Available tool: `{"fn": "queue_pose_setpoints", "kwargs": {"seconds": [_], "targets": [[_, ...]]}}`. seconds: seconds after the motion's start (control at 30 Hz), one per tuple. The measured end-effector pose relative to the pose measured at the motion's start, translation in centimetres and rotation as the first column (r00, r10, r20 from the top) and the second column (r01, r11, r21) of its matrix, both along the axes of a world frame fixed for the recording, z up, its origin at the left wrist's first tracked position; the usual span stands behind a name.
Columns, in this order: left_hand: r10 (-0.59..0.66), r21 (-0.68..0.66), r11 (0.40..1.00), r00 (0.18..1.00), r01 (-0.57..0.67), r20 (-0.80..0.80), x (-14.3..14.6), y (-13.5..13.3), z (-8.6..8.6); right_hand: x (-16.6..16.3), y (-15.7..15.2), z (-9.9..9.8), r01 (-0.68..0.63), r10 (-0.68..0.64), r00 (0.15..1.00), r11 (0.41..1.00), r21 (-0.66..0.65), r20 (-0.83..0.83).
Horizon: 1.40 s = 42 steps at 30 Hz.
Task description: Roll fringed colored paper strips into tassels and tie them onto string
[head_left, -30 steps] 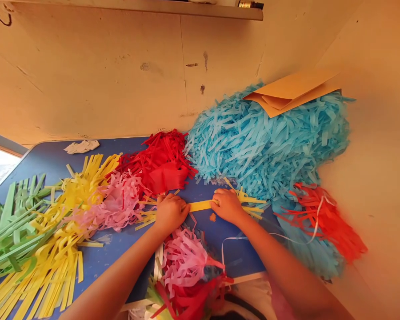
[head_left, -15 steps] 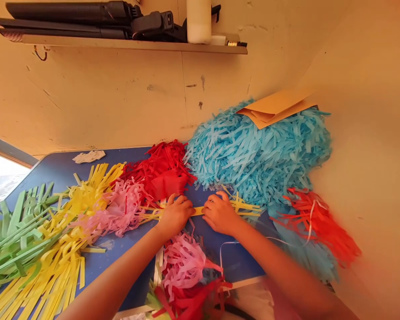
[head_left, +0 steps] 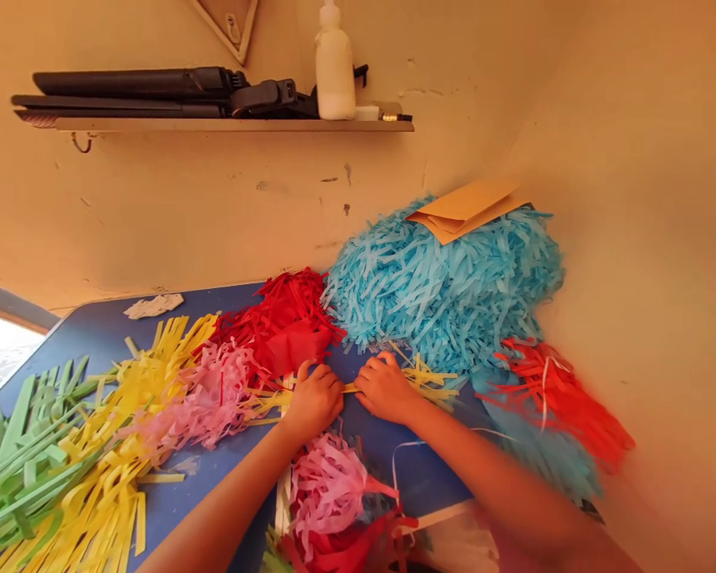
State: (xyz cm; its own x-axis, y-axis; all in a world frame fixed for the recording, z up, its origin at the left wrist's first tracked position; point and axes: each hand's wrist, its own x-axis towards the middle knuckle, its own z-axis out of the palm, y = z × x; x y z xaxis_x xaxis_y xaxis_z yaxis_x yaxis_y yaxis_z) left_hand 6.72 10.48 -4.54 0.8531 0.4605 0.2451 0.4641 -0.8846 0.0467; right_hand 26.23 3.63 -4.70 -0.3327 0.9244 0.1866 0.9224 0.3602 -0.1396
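Observation:
Both my hands are closed on one yellow paper fringe (head_left: 434, 377), held level just above the blue table (head_left: 215, 477). My left hand (head_left: 315, 399) grips it left of its middle, and my right hand (head_left: 387, 387) grips it a short way to the right. Between them a narrow twisted band of the paper shows; cut strips fan out past both hands. Below my hands lies a pink paper tassel (head_left: 329, 481) with a red one (head_left: 352, 549) nearer to me. A red fringe pile (head_left: 289, 322) sits just behind my left hand.
A large light-blue fringe heap (head_left: 441, 286) with folded orange paper (head_left: 465, 208) on top leans at the wall. Pink (head_left: 220, 390), yellow (head_left: 107, 469) and green fringes (head_left: 24, 454) cover the left side. A red tassel (head_left: 564, 398) with white string lies right. A shelf (head_left: 232, 126) holds a white bottle (head_left: 335, 72).
The band of yellow paper between my hands has become narrower, twisted or folded tighter. My view has tilted up slightly, showing more of the shelf and bottle.

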Motion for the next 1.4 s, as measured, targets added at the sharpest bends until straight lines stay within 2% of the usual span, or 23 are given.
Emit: {"fn": "queue_pose_setpoints", "kwargs": {"seconds": [0.17,0.33,0.47,0.9,1.0,1.07,1.17,1.27,1.4], "targets": [[0.019,-0.026,1.0,0.999,-0.018,0.045,-2.1,0.2,-0.7,2.5,-1.2,-0.7,0.068,-0.071,0.996,0.997,-0.048,-0.056],[0.215,-0.234,0.955,0.968,-0.181,0.129,-2.9,0.4,-1.4,3.7,-1.0,-0.6,0.12,-0.137,0.984,0.982,-0.144,-0.112],[0.289,-0.264,0.932,0.95,-0.25,0.122,-2.5,0.3,-1.3,3.3,0.0,-0.3,0.136,-0.162,0.98,0.969,-0.207,-0.113],[0.309,-0.293,0.911,0.951,-0.29,0.021,-1.4,0.9,-0.6,3.1,2.3,-0.4,0.214,-0.244,0.968,0.928,-0.304,-0.064],[0.29,-0.27,0.923,0.957,-0.274,0.021,-1.1,0.7,0.1,2.9,2.0,0.1,0.222,-0.24,0.97,0.939,-0.262,-0.039],[0.227,-0.212,0.953,0.973,-0.214,0.037,-1.0,0.4,0.3,2.6,1.6,0.5,0.202,-0.211,0.977,0.958,-0.205,-0.024],[0.097,-0.089,0.992,0.994,-0.092,0.059,-1.1,0.3,0.0,1.9,0.9,0.7,0.009,-0.009,1.0,0.998,-0.067,0.004],[0.046,-0.044,0.998,0.997,-0.043,0.062,-1.0,0.4,-0.2,1.2,0.7,0.3,-0.184,0.179,0.981,0.981,0.066,0.074],[0.016,-0.008,1.0,0.998,-0.015,0.06,-0.6,0.2,0.1,0.8,1.2,-0.7,-0.159,0.154,0.986,0.984,0.08,0.061]]}}
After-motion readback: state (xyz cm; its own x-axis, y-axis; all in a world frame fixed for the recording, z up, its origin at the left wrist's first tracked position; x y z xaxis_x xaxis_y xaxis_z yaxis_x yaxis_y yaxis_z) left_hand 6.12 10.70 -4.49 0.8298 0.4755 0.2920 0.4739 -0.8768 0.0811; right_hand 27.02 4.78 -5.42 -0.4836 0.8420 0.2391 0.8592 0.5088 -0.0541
